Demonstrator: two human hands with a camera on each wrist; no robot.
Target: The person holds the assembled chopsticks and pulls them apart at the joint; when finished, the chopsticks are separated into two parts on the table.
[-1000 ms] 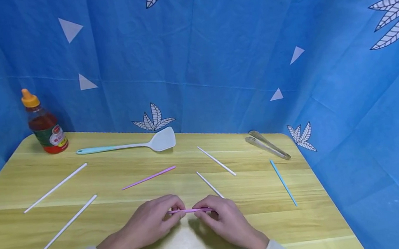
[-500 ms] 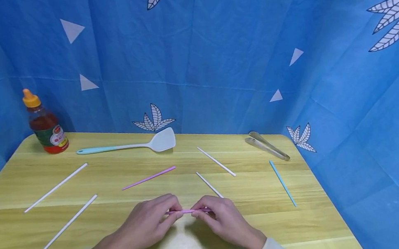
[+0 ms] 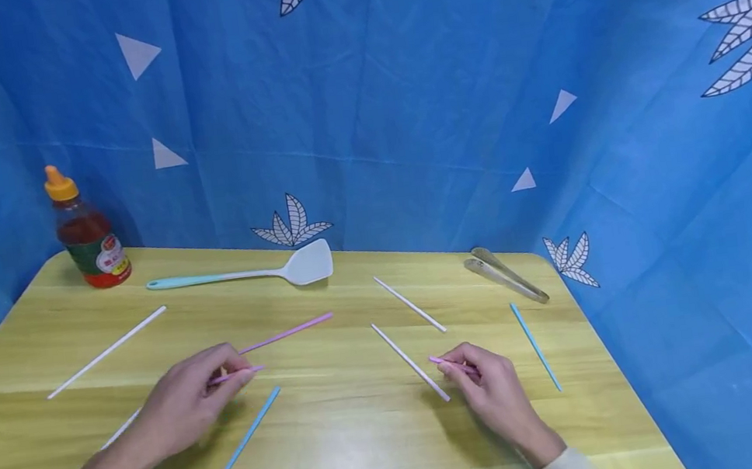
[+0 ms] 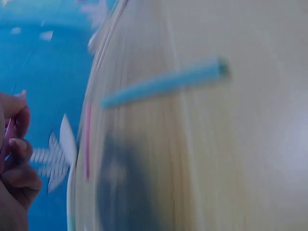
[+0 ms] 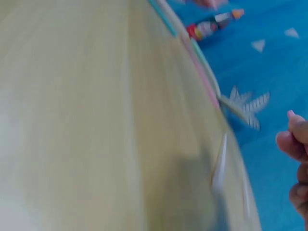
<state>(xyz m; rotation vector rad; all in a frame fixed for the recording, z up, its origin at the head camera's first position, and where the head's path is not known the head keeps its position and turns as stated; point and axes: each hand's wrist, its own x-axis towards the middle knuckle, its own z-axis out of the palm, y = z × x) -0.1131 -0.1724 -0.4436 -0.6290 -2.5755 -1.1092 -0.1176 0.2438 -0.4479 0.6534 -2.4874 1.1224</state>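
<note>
In the head view my left hand (image 3: pixel 185 402) pinches a short pink straw piece (image 3: pixel 252 369) between thumb and fingers, above the table's left-middle. My right hand (image 3: pixel 491 384), well apart to the right, pinches another short pink straw piece (image 3: pixel 442 360). Just beyond the left hand lies a longer pink straw (image 3: pixel 296 329), partly covered by its fingers. A blue straw (image 3: pixel 234 457) with a hollow end lies to the right of the left forearm. Beside the right hand's fingertips is a white straw (image 3: pixel 409 361). In both wrist views the hands show only at the edge.
Another white straw (image 3: pixel 410 304) lies farther back. To the left are a white straw (image 3: pixel 108 351) and one partly under the left arm (image 3: pixel 120 428). A spatula (image 3: pixel 240 274), a sauce bottle (image 3: pixel 93 242), metal tongs (image 3: pixel 504 275) and a blue straw (image 3: pixel 535 346) lie or stand around.
The hands, together on one pink straw before, have moved apart, left hand leftward and right hand rightward, each with a pink piece. The blue straw beside the left forearm is now uncovered.
</note>
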